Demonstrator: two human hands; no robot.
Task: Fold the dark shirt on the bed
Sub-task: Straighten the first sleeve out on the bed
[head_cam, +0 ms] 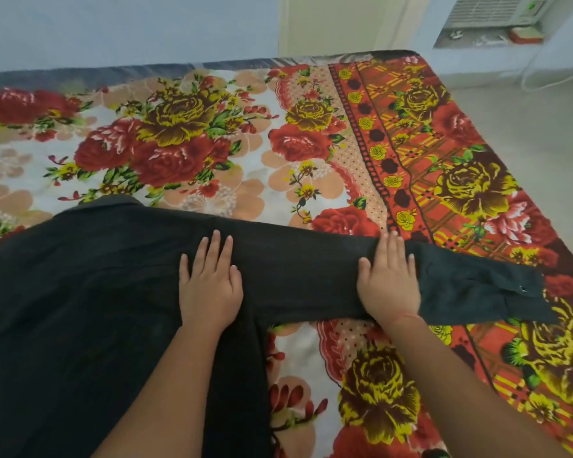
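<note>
Only partly is the black long-sleeved cloth shirt (96, 309) seen: its body is cut off by the left and lower edges of the view, and part of it is covered by the left forearm (166, 391). Its collar (113, 201) is barely made out at the far edge. The shirt is spread flat on the floral red, yellow and white bedsheet (212, 143), toward the near left of the bed. One sleeve (311, 276) is stretched out to the right, its cuff (483, 292) lying on the red patterned border.

The left hand (209, 285) is laid palm down where the sleeve meets the body, fingers straight and slightly spread, nothing gripped. The right hand (389, 282) is pressed flat on the sleeve farther out, near the cuff, fingers straight and close together. A thin red thread (409, 315) is seen at its wrist.

Beyond the bed, a white window air conditioner (490, 9) is cut off by the top edge. On the ledge (487, 38) under it, a red-and-white object (525, 34) and smaller items are too blurred to be identified.
</note>
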